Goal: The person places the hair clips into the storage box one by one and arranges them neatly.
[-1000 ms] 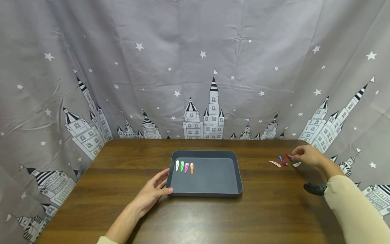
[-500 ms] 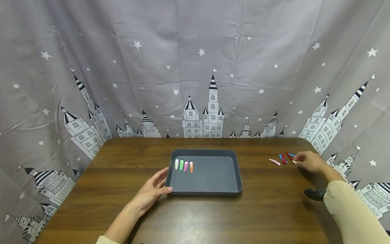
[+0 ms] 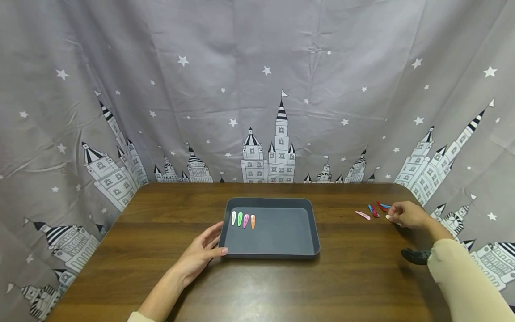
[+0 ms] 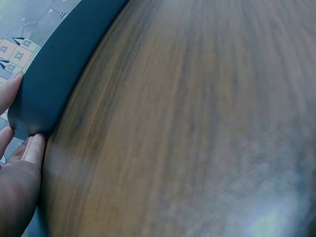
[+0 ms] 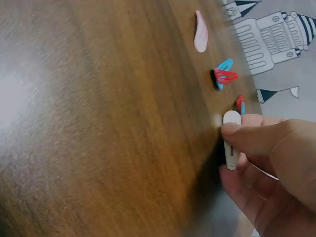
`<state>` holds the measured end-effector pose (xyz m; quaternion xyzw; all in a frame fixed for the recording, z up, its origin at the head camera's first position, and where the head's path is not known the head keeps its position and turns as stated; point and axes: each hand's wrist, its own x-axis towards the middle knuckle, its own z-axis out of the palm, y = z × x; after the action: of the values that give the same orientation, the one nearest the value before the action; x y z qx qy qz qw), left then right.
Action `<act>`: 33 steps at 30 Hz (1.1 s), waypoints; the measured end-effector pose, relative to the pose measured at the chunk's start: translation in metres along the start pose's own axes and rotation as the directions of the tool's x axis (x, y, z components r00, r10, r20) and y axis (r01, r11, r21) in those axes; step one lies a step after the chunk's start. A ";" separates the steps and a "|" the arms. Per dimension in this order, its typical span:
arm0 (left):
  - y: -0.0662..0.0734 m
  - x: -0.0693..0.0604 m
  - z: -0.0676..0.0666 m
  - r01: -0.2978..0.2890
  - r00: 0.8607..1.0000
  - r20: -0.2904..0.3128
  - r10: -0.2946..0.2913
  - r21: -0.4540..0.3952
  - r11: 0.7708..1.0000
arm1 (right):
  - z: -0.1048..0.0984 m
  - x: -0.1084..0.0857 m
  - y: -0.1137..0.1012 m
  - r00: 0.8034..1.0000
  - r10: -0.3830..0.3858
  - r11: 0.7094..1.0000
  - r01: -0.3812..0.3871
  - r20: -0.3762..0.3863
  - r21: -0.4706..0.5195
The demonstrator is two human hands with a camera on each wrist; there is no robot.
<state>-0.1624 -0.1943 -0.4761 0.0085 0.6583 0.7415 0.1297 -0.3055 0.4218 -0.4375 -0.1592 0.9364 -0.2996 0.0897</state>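
Note:
In the head view, my left hand (image 3: 199, 251) holds the grey tray (image 3: 273, 256) at its left side, thumb at the front corner. The left wrist view shows the tray's wall (image 4: 59, 69) with fingers at its corner. Inside the tray, a white hair clip (image 3: 234, 218), a green one (image 3: 240, 219), a pink one (image 3: 246, 221) and an orange one (image 3: 253, 222) lie in a row. At the right, my right hand (image 3: 408, 214) pinches another white hair clip (image 5: 231, 140) between thumb and fingers, just over the table.
Left of the right hand lie a pale pink hair clip (image 3: 363, 215), a crossed red and blue pair (image 3: 374, 210) and another red and blue pair (image 3: 383, 206). A black object (image 3: 415, 256) is by the right forearm. A grey curtain (image 3: 257, 89) hangs behind the table (image 3: 257, 290).
My right hand has come down from the red and blue clips to the white clip beside them and taken it between its fingers. The left hand stays at the tray.

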 end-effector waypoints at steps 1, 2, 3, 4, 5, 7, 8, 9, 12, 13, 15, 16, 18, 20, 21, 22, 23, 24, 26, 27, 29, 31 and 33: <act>0.000 0.000 0.000 0.001 1.000 0.001 -0.001 0.000 1.000 | 0.000 0.000 0.000 1.000 0.003 0.999 -0.004 0.012 0.038; 0.000 0.000 0.000 0.001 1.000 0.000 -0.001 0.000 1.000 | -0.001 0.000 -0.001 1.000 0.007 0.997 -0.009 0.021 0.075; 0.000 0.000 0.001 -0.002 1.000 0.002 0.002 0.002 1.000 | -0.001 0.000 -0.001 1.000 0.007 0.994 -0.010 0.028 0.111; 0.000 0.000 0.001 -0.002 1.000 0.001 0.002 0.000 1.000 | -0.002 0.001 -0.002 0.999 0.007 0.990 -0.012 0.033 0.143; 0.000 0.000 0.001 -0.005 1.000 0.002 0.005 0.000 1.000 | -0.002 0.002 -0.003 0.999 0.005 0.985 -0.011 0.037 0.170; 0.001 0.000 0.001 -0.011 1.000 0.004 0.011 -0.002 1.000 | -0.002 0.005 -0.005 0.999 0.005 0.979 -0.014 0.045 0.206; 0.001 0.000 0.001 -0.014 1.000 0.005 0.014 -0.003 1.000 | -0.002 0.006 -0.007 0.998 0.007 0.975 -0.018 0.055 0.220; 0.001 0.000 0.001 -0.016 1.000 0.007 0.016 -0.002 1.000 | -0.003 0.008 -0.009 0.998 0.006 0.974 -0.020 0.066 0.227; 0.002 0.000 0.001 -0.011 1.000 0.005 0.011 -0.005 1.000 | -0.002 0.013 -0.017 0.995 -0.006 0.970 -0.017 0.095 0.241; 0.002 0.000 0.001 -0.009 1.000 0.005 0.009 -0.005 1.000 | -0.001 0.015 -0.021 0.995 -0.012 0.969 -0.013 0.102 0.246; 0.002 0.000 0.001 -0.007 1.000 0.006 0.007 -0.006 1.000 | 0.001 0.020 -0.029 0.994 -0.030 0.966 0.002 0.106 0.257; 0.002 0.000 0.000 -0.006 1.000 0.005 0.006 -0.007 1.000 | 0.003 0.022 -0.033 0.994 -0.035 0.965 0.007 0.104 0.263; 0.001 0.000 0.000 -0.006 1.000 0.005 0.006 -0.008 1.000 | 0.006 0.026 -0.042 0.993 -0.040 0.959 0.008 0.107 0.283; 0.000 0.000 0.000 -0.006 1.000 0.006 0.006 -0.007 1.000 | 0.009 0.030 -0.049 0.992 -0.052 0.955 0.016 0.114 0.297; 0.000 0.001 0.000 -0.006 1.000 0.005 0.006 -0.006 1.000 | 0.010 0.032 -0.053 0.991 -0.054 0.953 0.015 0.120 0.303; 0.000 0.001 0.000 -0.005 1.000 0.004 0.005 -0.004 1.000 | 0.011 0.034 -0.057 0.991 -0.053 0.950 0.011 0.126 0.312; 0.000 0.001 0.000 -0.004 1.000 0.002 0.004 -0.003 1.000 | 0.012 0.036 -0.060 0.990 -0.054 0.949 0.009 0.132 0.316; 0.000 0.001 0.000 -0.004 1.000 0.001 0.004 -0.001 1.000 | 0.012 0.037 -0.064 0.989 -0.052 0.948 0.006 0.136 0.319; 0.000 0.001 0.000 -0.005 1.000 -0.001 0.005 0.001 1.000 | 0.014 0.041 -0.071 0.988 -0.051 0.946 0.002 0.144 0.325; 0.000 0.001 0.000 -0.006 1.000 -0.002 0.006 0.003 1.000 | 0.014 0.042 -0.075 0.988 -0.050 0.946 -0.001 0.149 0.325; 0.000 0.001 0.000 -0.007 1.000 -0.004 0.007 0.005 1.000 | 0.016 0.045 -0.081 0.985 -0.061 0.947 0.006 0.160 0.321; 0.000 0.001 0.000 -0.006 1.000 -0.004 0.006 0.006 1.000 | 0.019 0.048 -0.087 0.982 -0.083 0.949 0.026 0.171 0.314; 0.000 0.000 0.000 -0.004 1.000 -0.002 0.004 0.004 1.000 | 0.023 0.051 -0.093 0.978 -0.108 0.950 0.049 0.180 0.308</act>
<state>-0.1628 -0.1941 -0.4762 0.0092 0.6600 0.7403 0.1275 -0.3244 0.3201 -0.4045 -0.2093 0.8593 -0.4255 0.1919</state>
